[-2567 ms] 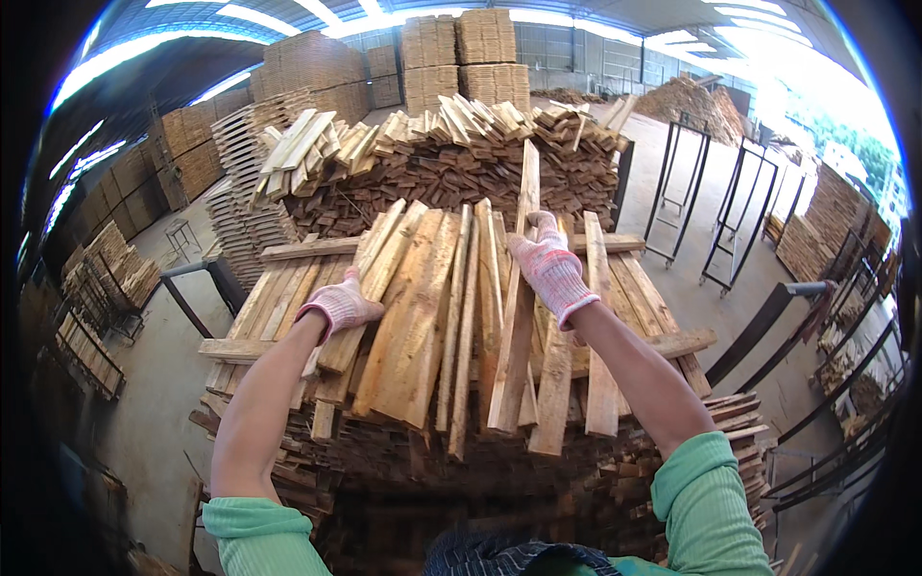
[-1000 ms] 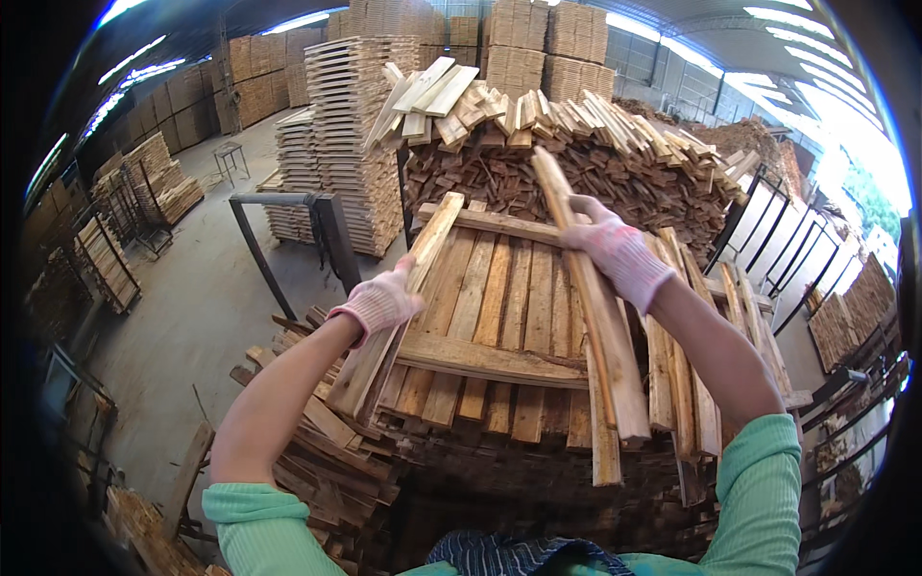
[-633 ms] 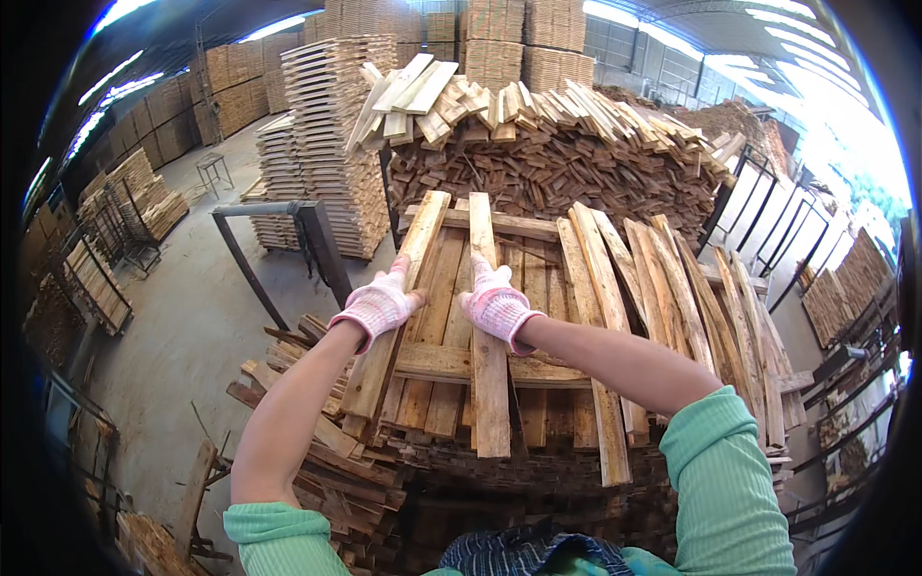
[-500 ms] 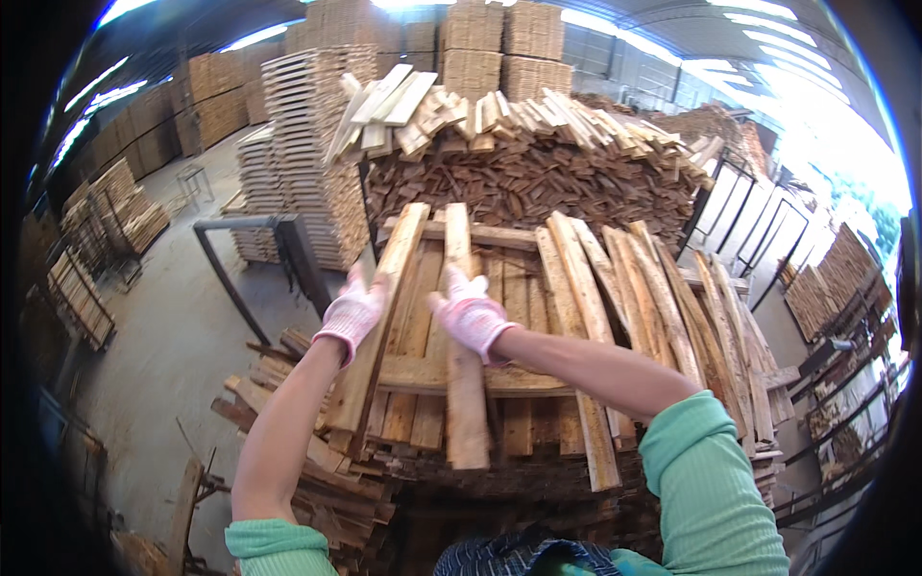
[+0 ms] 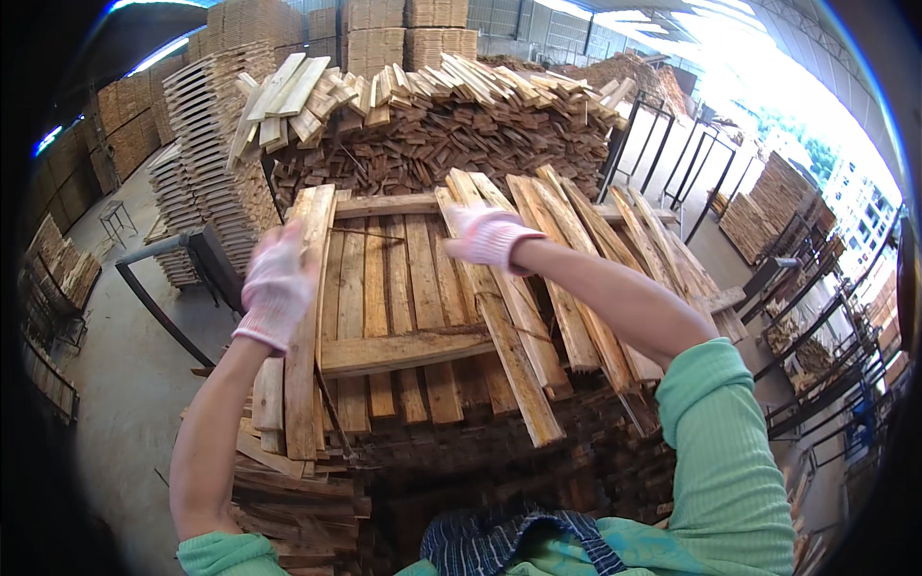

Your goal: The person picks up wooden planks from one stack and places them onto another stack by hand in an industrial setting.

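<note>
Closest to the viewer, green sleeves (image 5: 715,422) are rolled up around both forearms, with a dark striped cloth (image 5: 519,545) between them at the lower edge. Beyond it, a lower stack of boards (image 5: 298,509) lies in shadow at the left.

On top of the wood, a slanting board (image 5: 523,374) points its near end toward the wearer. A near crosswise board (image 5: 403,351) lies over a row of lengthwise boards (image 5: 375,298), its right end reaching the slanting board.

The left hand (image 5: 277,293), in a pale pink knit glove, is at the upper part of a long left-hand board (image 5: 303,394); motion blurs its fingers, so I cannot tell whether they grasp it. The right hand (image 5: 492,238), gloved alike, is over the far part of the right-hand group of boards (image 5: 571,288); its fingers are blurred too, and I cannot tell whether they grip or only touch.

A far crosswise board (image 5: 389,205) lies past the row. To the left stand a black metal frame (image 5: 158,245) and a tall slatted stack (image 5: 197,173). Farther on rises a heap of brown wood pieces (image 5: 451,144), pale boards (image 5: 298,86) on top, with block-like stacks (image 5: 375,48) behind.
</note>
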`<move>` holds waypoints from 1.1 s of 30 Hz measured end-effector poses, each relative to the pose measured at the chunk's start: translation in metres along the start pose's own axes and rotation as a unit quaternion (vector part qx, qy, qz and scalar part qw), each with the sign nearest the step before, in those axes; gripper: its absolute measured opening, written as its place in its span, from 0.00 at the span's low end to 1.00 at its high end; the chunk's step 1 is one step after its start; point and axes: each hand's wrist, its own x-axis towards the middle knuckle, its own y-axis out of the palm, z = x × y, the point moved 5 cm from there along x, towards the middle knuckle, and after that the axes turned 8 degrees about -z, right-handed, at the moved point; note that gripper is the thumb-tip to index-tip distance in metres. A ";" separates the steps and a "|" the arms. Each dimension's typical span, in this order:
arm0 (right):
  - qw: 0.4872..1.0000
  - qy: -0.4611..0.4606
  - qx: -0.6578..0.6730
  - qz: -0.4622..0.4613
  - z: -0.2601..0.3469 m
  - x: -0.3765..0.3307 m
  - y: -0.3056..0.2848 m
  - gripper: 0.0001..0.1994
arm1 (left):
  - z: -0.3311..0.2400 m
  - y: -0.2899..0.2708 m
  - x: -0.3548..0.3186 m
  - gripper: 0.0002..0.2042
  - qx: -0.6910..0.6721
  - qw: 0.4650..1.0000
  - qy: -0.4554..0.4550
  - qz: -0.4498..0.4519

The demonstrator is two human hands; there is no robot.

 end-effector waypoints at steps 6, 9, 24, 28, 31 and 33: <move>0.992 0.059 -0.064 -0.089 -0.043 -0.019 0.034 0.37 | -0.144 0.067 -0.012 0.17 -0.221 0.917 -0.052 0.328; 0.987 0.113 0.017 -0.113 -0.053 -0.001 0.044 0.26 | -0.173 0.127 -0.015 0.18 -0.271 0.898 -0.163 0.305; 0.984 0.173 0.040 -0.022 -0.038 -0.005 0.046 0.46 | -0.056 0.099 -0.005 0.19 -0.065 0.972 -0.036 0.221; 0.975 0.099 0.191 -0.056 -0.051 -0.015 0.046 0.54 | -0.008 0.019 0.018 0.18 -0.130 0.991 -0.003 0.016; 0.969 0.084 0.219 -0.077 -0.065 -0.009 0.039 0.52 | 0.057 0.021 0.005 0.29 -0.020 0.969 -0.152 0.192; 0.969 0.099 0.216 -0.064 -0.025 -0.011 0.030 0.51 | 0.099 0.035 -0.022 0.38 -0.030 0.941 -0.183 0.284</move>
